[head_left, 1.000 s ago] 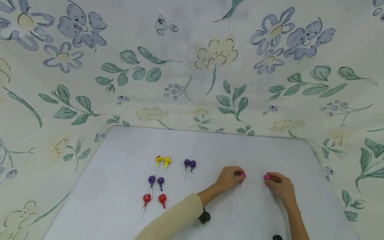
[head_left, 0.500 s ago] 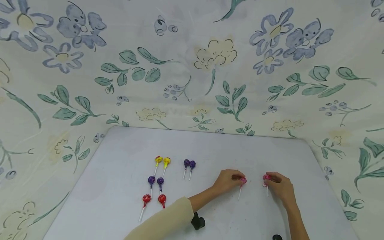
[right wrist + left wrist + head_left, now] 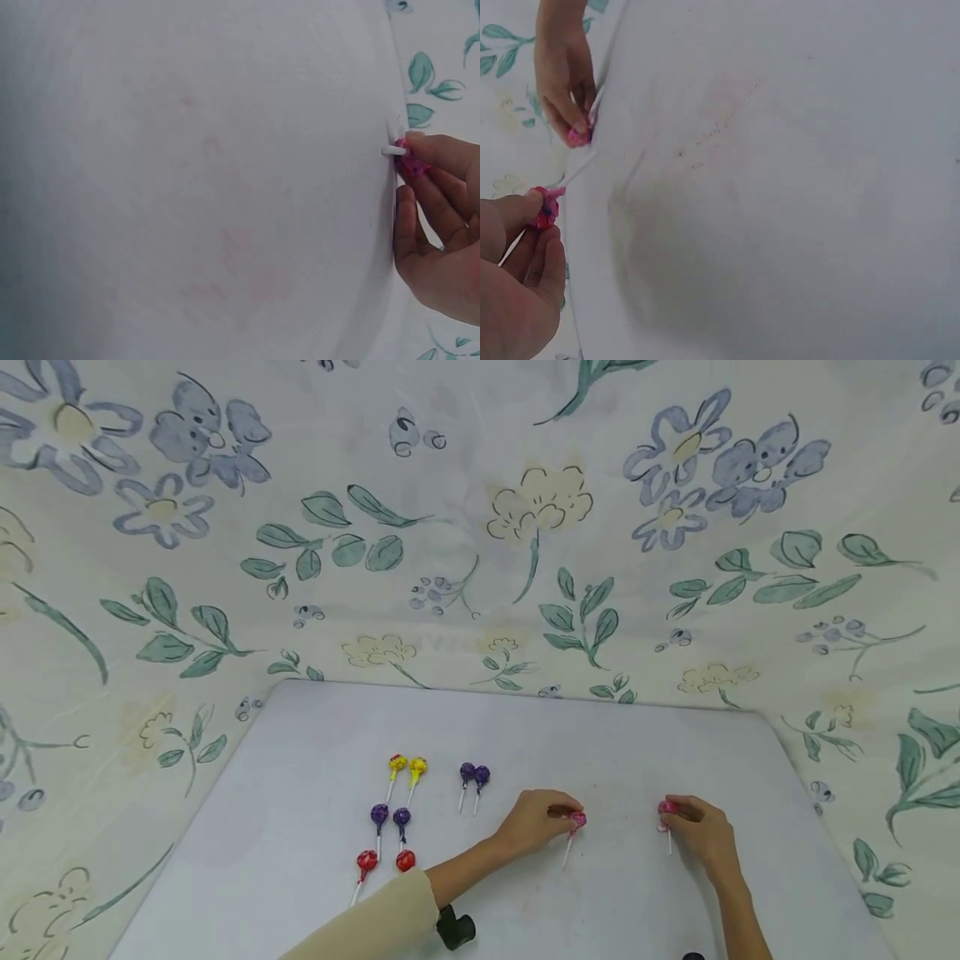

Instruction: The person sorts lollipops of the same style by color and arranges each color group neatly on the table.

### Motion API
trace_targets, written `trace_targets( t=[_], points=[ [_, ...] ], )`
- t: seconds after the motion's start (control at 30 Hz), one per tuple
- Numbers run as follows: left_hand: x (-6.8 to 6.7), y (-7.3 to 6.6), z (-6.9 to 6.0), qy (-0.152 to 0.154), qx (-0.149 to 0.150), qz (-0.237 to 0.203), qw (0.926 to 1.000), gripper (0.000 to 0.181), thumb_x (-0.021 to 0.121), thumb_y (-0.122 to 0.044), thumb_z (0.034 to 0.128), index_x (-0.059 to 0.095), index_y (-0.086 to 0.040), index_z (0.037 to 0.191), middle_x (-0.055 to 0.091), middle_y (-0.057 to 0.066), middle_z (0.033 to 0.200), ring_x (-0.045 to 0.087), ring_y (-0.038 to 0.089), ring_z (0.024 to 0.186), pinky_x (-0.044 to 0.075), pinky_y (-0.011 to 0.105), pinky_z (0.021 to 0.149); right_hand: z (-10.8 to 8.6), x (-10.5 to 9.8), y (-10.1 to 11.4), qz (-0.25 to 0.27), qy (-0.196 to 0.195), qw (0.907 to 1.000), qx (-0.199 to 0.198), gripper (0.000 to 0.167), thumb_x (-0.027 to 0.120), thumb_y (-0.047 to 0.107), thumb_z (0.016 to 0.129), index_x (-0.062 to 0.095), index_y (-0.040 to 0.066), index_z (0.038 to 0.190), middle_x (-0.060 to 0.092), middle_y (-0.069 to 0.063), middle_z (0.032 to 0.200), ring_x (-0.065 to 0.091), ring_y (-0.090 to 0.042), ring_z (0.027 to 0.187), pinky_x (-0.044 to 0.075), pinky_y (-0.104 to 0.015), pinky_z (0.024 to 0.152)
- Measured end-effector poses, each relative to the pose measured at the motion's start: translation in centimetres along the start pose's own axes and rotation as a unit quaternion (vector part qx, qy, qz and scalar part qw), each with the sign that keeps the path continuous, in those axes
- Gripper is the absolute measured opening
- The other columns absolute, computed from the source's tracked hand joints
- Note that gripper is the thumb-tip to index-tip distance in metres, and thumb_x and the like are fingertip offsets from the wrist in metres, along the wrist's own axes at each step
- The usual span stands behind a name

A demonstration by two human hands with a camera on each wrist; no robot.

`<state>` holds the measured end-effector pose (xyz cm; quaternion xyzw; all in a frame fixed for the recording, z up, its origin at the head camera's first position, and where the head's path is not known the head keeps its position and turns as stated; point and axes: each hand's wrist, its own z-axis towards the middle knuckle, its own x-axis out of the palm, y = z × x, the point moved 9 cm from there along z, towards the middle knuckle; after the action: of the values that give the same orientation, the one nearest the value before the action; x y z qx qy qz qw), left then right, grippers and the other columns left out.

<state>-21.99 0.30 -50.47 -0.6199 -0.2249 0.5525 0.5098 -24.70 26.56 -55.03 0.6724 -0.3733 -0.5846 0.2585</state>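
Note:
My left hand (image 3: 534, 820) pinches a pink-wrapped lollipop (image 3: 577, 819) by its head, the white stick slanting down toward me. In the left wrist view that lollipop (image 3: 546, 208) sits between thumb and fingertips. Farther right, my right hand (image 3: 703, 833) pinches another pink lollipop (image 3: 667, 808); its short white stick shows in the right wrist view below the wrapped head (image 3: 412, 161). Left of my left hand lie two purple lollipops (image 3: 475, 774) side by side.
On the left of the white table (image 3: 315, 727) lie paired lollipops: yellow (image 3: 407, 765), purple (image 3: 390, 815) and red (image 3: 367, 861). My left sleeve partly covers the red pair. A black object (image 3: 456, 928) shows beside my left forearm. Floral cloth (image 3: 450, 527) rises behind the table.
My left hand has moved left and slightly toward me with its pink lollipop, away from my right hand. The right hand stays in nearly the same place.

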Motion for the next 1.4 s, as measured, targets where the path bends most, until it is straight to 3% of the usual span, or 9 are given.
trace_targets(
  t=[0.33, 0.8, 1.13, 1.4],
  points=[
    [-4.9, 0.9, -2.0, -0.046, 0.004, -0.002, 0.9989, 0.017, 0.073, -0.001, 0.0893, 0.074, 0.001, 0.106, 0.073, 0.007, 0.099, 0.067, 0.015, 0.09, 0.055, 0.022, 0.08, 0.1, 0.0, 0.0, -0.004, 0.005, 0.9999, 0.008, 0.043, 0.071, 0.016, 0.092, 0.061, -0.005, 0.128, 0.063, -0.027, 0.123, 0.056, -0.044, 0.116, 0.046, -0.054, 0.094],
    [-11.3, 3.9, -6.1, -0.087, -0.064, 0.008, 0.9941, 0.018, 0.074, -0.005, 0.0886, 0.073, -0.001, 0.107, 0.072, 0.007, 0.1, 0.07, 0.022, 0.093, 0.057, 0.027, 0.079, 0.2, -0.1, 0.0, -0.006, 0.003, 1.0, 0.004, 0.042, 0.071, 0.018, 0.092, 0.062, -0.005, 0.127, 0.064, -0.025, 0.122, 0.056, -0.045, 0.117, 0.044, -0.057, 0.096],
    [-13.5, 4.9, -7.9, -0.065, -0.062, 0.05, 0.9947, 0.017, 0.073, -0.001, 0.0888, 0.072, -0.003, 0.105, 0.072, 0.005, 0.1, 0.07, 0.02, 0.091, 0.057, 0.028, 0.079, 0.2, 0.0, 0.0, -0.007, 0.001, 0.9999, -0.009, 0.038, 0.07, 0.015, 0.093, 0.064, -0.005, 0.125, 0.067, -0.023, 0.119, 0.058, -0.043, 0.115, 0.044, -0.057, 0.098],
    [-13.5, 5.1, -8.3, -0.024, -0.054, 0.107, 0.9925, 0.012, 0.072, -0.003, 0.09, 0.072, -0.006, 0.102, 0.071, 0.0, 0.095, 0.068, 0.018, 0.089, 0.056, 0.026, 0.078, 0.2, 0.0, -0.1, -0.003, -0.002, 0.9999, -0.01, 0.038, 0.07, 0.015, 0.093, 0.064, -0.004, 0.125, 0.066, -0.023, 0.119, 0.059, -0.042, 0.115, 0.045, -0.056, 0.097]
  ],
)
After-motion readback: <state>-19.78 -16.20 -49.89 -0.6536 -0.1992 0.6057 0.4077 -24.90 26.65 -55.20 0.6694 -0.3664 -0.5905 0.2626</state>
